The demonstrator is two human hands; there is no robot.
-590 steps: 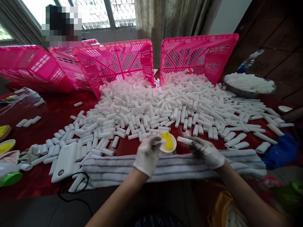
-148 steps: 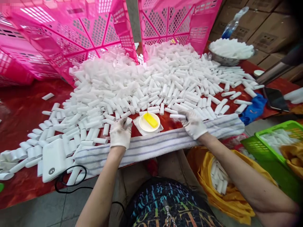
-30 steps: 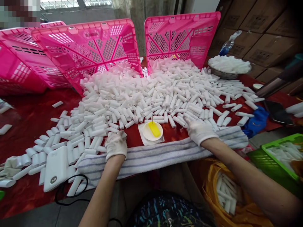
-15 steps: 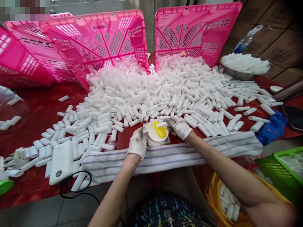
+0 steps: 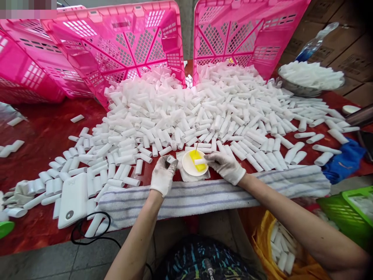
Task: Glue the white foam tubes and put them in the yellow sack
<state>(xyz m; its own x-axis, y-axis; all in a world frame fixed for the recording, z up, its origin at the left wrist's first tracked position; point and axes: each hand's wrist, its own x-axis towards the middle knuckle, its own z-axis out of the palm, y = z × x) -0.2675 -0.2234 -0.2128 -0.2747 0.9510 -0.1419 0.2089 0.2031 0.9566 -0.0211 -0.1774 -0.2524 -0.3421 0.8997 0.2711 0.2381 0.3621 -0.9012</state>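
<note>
- A white tube (image 5: 200,161) is pinched at one end by the gloved right hand (image 5: 224,167); it is held level, its free end laid on the yellow paste (image 5: 197,165), apparently so that only the tip is coated
- A short white piece (image 5: 170,159) is gripped between thumb and fingertips of the gloved left hand (image 5: 162,177); it is kept raised just beside the dish, within close reach of the tube
- The paste is held in a small white dish (image 5: 188,168), set on a scrap of paper (image 5: 181,177) between the two hands, seemingly so that both can reach it without stretching; a thin stick (image 5: 196,147) is stood in the paste
- A striped towel (image 5: 204,194) is laid along the near edge of the red tabletop (image 5: 43,136), under the wrists, probably as padding
- Just behind the dish a broad heap of white tubes (image 5: 189,112) is spread, spilling from two pink crates (image 5: 122,46) tipped on their sides, so that loose tubes lie within arm's reach
- To the left a white power bank (image 5: 72,200) is lying among tubes, its black cable (image 5: 87,233) hanging over the edge
- At the far right a metal bowl (image 5: 303,90) is heaped with more tubes, and a blue cloth (image 5: 344,161) is bunched near the towel's end
- Below the edge on the right, a yellow bag (image 5: 262,233) with tubes inside and a green basket (image 5: 349,210) are placed beside the person's knee
</note>
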